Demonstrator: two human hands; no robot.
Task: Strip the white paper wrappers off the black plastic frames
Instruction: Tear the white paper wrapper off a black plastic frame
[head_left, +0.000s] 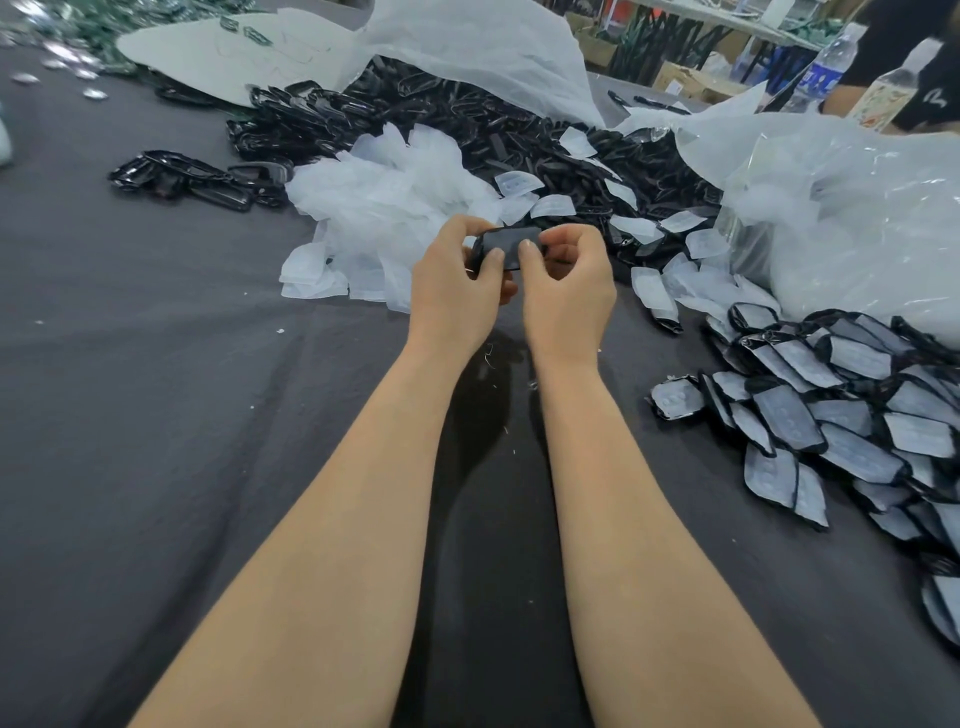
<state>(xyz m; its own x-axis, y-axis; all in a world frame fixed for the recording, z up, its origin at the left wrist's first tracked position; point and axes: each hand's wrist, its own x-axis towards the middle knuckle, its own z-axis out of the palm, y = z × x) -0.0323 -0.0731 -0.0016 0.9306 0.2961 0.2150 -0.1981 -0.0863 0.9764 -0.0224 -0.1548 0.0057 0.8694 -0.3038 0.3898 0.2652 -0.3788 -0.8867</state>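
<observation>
I hold one black plastic frame (508, 247) in front of me above the dark cloth, between both hands. My left hand (457, 283) grips its left end, thumb on the front face. My right hand (566, 283) pinches its right end, thumb on the face too. No white paper shows on the side facing me. A heap of frames still in white wrappers (841, 415) lies at my right. A pile of peeled white wrappers (384, 208) sits just beyond my hands, and a large heap of bare black frames (467, 119) lies behind it.
A dark cloth (208, 415) covers the table. A clear plastic bag (857, 208) bulges at the right, white sheeting (478, 47) rises at the back. A few black frames (197, 176) lie at the left. Water bottles (826, 73) and another person's arm are at the far right.
</observation>
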